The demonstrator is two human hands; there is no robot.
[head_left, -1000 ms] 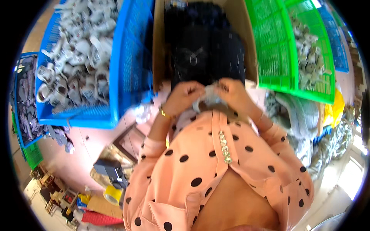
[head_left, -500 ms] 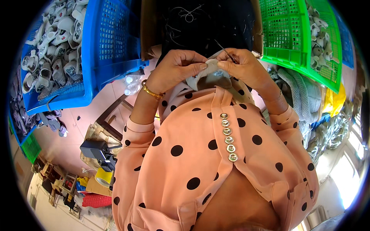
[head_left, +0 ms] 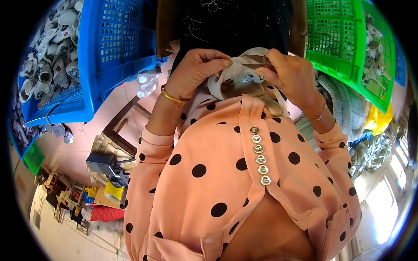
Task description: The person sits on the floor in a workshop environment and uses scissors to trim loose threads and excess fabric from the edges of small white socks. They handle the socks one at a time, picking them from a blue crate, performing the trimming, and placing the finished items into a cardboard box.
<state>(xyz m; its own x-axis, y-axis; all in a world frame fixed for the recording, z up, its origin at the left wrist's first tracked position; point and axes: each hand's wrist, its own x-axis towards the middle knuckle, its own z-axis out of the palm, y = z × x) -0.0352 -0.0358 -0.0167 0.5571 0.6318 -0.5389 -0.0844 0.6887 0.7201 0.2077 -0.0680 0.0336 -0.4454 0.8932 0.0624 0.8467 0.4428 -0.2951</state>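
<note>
A small pale fabric shoe [head_left: 216, 87], with a dark printed mark on it, is held over my lap. My left hand [head_left: 196, 74] pinches its upper edge between thumb and fingers. In my right hand [head_left: 294, 78] is a pair of thread snips [head_left: 254, 66], gripped near the handles. Its blades stand apart and point left across the shoe's far edge, close to my left fingertips. Whether the blades touch thread or fabric cannot be made out. A beige strap-like piece [head_left: 272, 105] hangs below the shoe against my shirt.
On the left, a blue crate [head_left: 91, 87] holds many similar small shoes [head_left: 48, 65]. A green basket [head_left: 335, 43] stands at the right, with more pale pieces [head_left: 373, 54] beyond it. Loose white threads [head_left: 212, 6] lie on dark cloth ahead. Clear plastic bottles [head_left: 147, 86] sit at left.
My right hand has swung the snips from pointing away to pointing left over the shoe, with the blades now spread. The shoe has tilted, showing more of its side. My left hand keeps its pinch.
</note>
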